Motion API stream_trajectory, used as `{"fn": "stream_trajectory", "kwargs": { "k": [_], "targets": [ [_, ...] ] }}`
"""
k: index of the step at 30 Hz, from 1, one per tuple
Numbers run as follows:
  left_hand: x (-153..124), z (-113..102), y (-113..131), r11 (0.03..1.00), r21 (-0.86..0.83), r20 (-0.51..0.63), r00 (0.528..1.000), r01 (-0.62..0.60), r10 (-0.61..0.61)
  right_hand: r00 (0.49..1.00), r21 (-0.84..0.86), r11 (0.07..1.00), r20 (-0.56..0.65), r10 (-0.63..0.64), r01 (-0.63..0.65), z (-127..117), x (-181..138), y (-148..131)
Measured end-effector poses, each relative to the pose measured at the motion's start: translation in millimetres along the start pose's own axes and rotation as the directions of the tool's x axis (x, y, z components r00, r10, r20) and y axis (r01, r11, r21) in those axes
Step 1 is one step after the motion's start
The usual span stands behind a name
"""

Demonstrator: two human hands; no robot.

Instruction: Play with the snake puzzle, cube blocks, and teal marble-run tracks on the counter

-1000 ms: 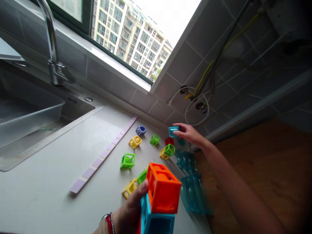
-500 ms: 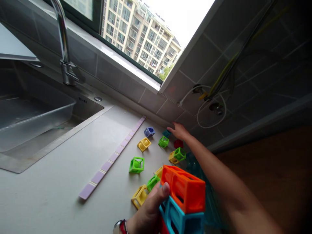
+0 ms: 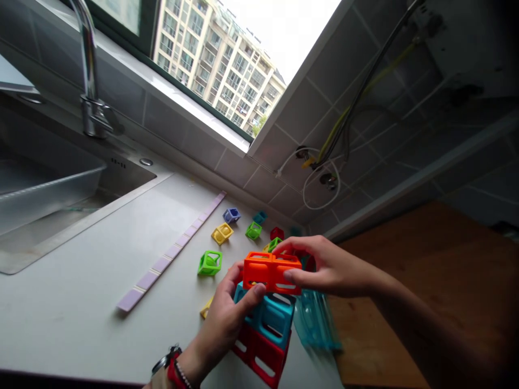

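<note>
Below the window [image 3: 227, 67], blocks [image 3: 210, 263] dot a counter [image 3: 73, 319] beside the sink [image 3: 77, 224].

Kitchen, metal sink [image 3: 133, 186], chrome faucet [image 3: 90, 81], tiled wall [image 3: 279, 189]

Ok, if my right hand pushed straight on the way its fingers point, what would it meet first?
The orange blocks: the right hand has its thumb against them. Past those, the left hand seems next, though depth is unclear.
</note>
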State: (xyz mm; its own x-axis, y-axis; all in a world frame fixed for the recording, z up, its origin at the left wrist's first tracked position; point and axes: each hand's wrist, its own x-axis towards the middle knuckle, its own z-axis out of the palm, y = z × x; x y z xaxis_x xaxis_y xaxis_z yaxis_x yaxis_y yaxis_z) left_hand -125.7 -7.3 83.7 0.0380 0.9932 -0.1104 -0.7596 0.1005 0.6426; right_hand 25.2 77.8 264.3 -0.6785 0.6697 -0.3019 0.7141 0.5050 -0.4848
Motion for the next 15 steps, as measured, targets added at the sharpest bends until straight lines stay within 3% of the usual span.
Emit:
{"fn": "stream_trajectory", "kwargs": {
  "k": [3, 7, 11, 15],
  "targets": [
    [-5, -2, -1, 0.999, 0.04, 0.08, 0.997, 0.009, -0.012, 0.998, 0.175, 0.984, 0.063, 0.012, -0.023, -13, 4, 20],
    [-5, -7, -5, 0.99, 0.006, 0.135, 0.981, 0.142, -0.142, 0.992, 0.355, 0.933, 0.127, 0.016, -0.061, -27, 17, 46],
    [2, -10, -2, 0.978, -0.002, 0.107, 0.972, 0.209, -0.207, 0.997, 0.354, 0.935, 0.082, -0.003, -0.026, -28, 30, 54],
    [9, -13, 1, 0.959, -0.098, 0.224, 0.945, 0.266, -0.239, 0.989, 0.334, 0.942, 0.142, -0.045, -0.005, -23, 38, 49]
  ]
}}
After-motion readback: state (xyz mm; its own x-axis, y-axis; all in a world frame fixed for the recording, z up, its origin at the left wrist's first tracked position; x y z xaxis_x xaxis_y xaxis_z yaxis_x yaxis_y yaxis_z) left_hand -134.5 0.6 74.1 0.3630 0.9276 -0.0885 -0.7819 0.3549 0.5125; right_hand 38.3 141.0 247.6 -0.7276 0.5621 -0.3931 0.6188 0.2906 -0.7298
